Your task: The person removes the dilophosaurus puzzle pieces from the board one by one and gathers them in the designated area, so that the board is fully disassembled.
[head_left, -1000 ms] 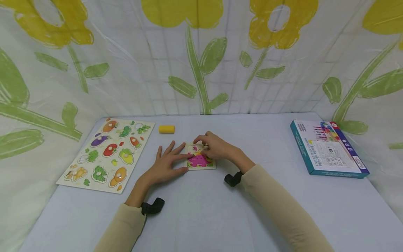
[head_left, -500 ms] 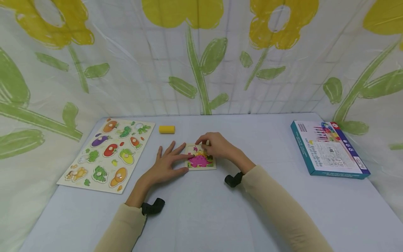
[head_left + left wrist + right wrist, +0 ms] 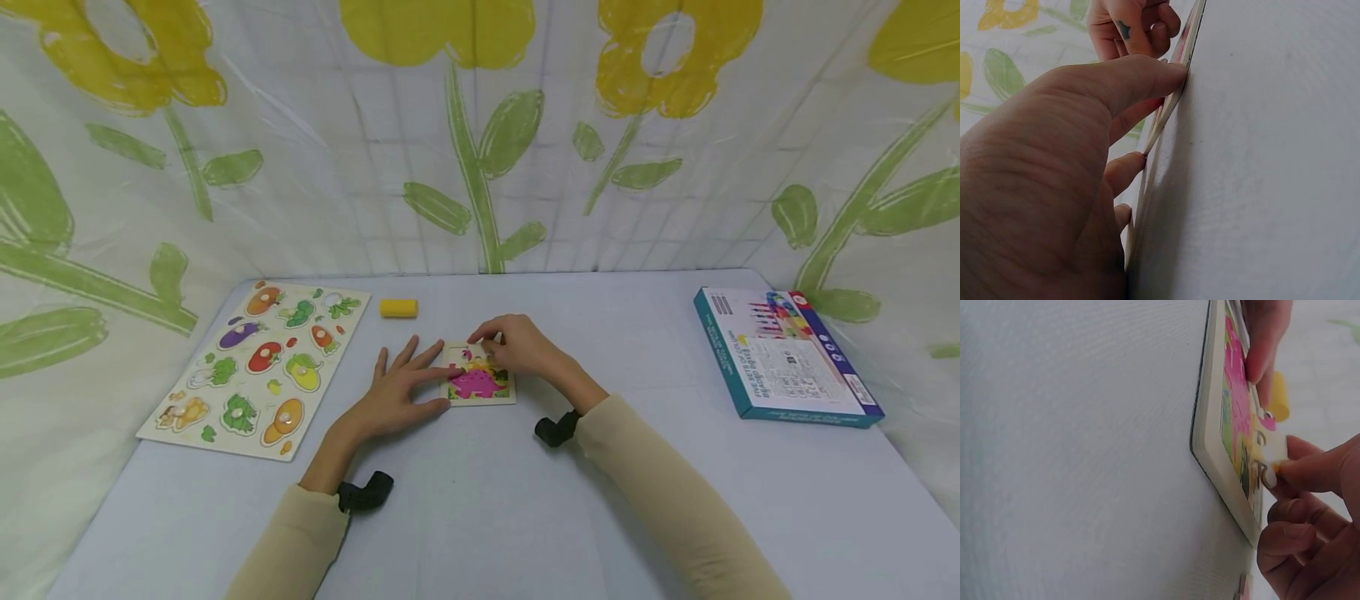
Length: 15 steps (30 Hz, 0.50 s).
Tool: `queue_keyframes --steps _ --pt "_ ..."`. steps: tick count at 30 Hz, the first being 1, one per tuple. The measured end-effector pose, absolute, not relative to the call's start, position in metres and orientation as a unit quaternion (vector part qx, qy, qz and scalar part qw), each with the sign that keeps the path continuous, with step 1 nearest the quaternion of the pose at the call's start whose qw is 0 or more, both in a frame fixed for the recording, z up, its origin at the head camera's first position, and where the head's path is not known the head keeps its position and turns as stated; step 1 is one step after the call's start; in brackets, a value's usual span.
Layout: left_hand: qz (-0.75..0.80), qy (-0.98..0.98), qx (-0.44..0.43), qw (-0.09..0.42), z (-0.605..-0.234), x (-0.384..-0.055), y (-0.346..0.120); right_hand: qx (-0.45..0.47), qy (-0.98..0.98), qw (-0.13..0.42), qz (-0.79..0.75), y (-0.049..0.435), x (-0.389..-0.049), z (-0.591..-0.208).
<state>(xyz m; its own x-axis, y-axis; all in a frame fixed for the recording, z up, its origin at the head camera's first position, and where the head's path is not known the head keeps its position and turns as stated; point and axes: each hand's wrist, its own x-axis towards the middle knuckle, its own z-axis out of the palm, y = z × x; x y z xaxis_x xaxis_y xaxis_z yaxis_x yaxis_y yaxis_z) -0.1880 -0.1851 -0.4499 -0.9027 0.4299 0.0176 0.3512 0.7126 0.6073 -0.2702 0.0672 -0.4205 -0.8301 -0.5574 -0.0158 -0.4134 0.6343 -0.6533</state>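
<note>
A small square wooden jigsaw puzzle [image 3: 477, 387] with a pink dinosaur picture lies flat on the white table. My left hand [image 3: 392, 398] spreads its fingers at the puzzle's left side, the index fingertip resting on the picture and the thumb at the near left corner. Over the far right corner, my right hand [image 3: 521, 346] pinches a pale jigsaw piece [image 3: 1277, 445] between thumb and index finger. In the right wrist view that piece tilts up from the frame, beside brown line markings, its other fingers curled below. From the left wrist view the puzzle shows nearly edge-on.
A vegetable peg puzzle board [image 3: 258, 367] lies at the left. Beyond the jigsaw sits a yellow block [image 3: 398, 308]. At the right stands a flat blue-and-white box [image 3: 787, 358]. A flower-printed curtain [image 3: 555, 167] hangs along the table's far edge.
The right hand's fingers have shifted slightly to the right and closer over the puzzle's far edge. The left hand and the puzzle hold their places.
</note>
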Motion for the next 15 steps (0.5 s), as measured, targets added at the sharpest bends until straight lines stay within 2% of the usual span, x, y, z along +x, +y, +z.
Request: queue_keyframes --steps 15 --pt "0.310 0.924 0.212 0.065 -0.4503 -0.1886 -0.1852 -0.257 0.895 0.103 -0.349 0.0699 -0.2736 -0.4262"
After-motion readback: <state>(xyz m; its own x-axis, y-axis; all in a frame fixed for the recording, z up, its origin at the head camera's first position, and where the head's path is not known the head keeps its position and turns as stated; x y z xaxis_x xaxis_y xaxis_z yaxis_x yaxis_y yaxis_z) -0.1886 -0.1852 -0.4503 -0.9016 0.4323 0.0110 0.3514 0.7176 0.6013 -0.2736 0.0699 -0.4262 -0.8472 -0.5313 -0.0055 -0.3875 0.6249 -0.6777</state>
